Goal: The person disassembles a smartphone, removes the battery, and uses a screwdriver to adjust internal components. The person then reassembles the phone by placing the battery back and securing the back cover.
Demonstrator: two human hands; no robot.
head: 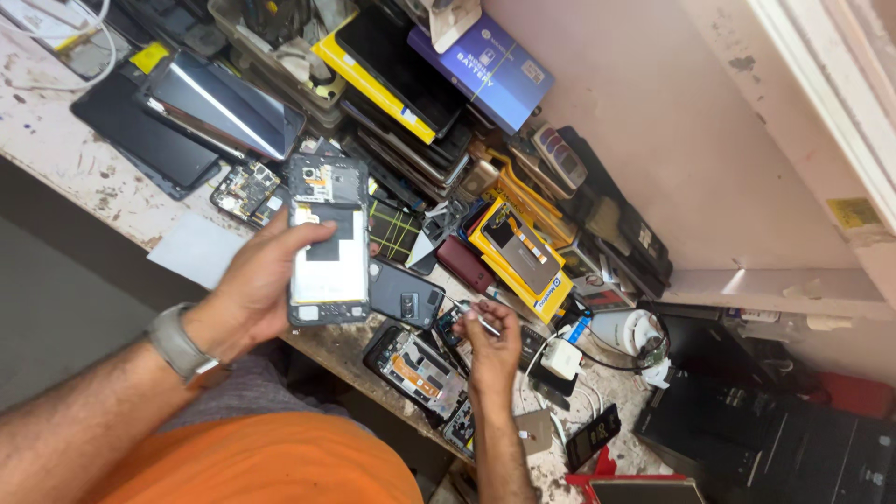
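Orange cloth [271, 467] fills the near edge. Above it, the left hand [257, 285] has its grip wrapped around an opened phone [327, 243] over the table [56, 149]. Rightward, the right hand [492, 341] pinches a thin metal tool [478, 317], beside a white charger [562, 358].

We see a blue rectangular box [485, 65] atop the pile at the back, beside a yellow-edged flat package [378, 70] holding a dark screen. A yellow package [523, 257] with a dark panel lies mid-table. A glossy phone screen [224, 103] leans at the left, over a black screen panel [140, 135]. A small yellow label [854, 212] sticks to the wall.
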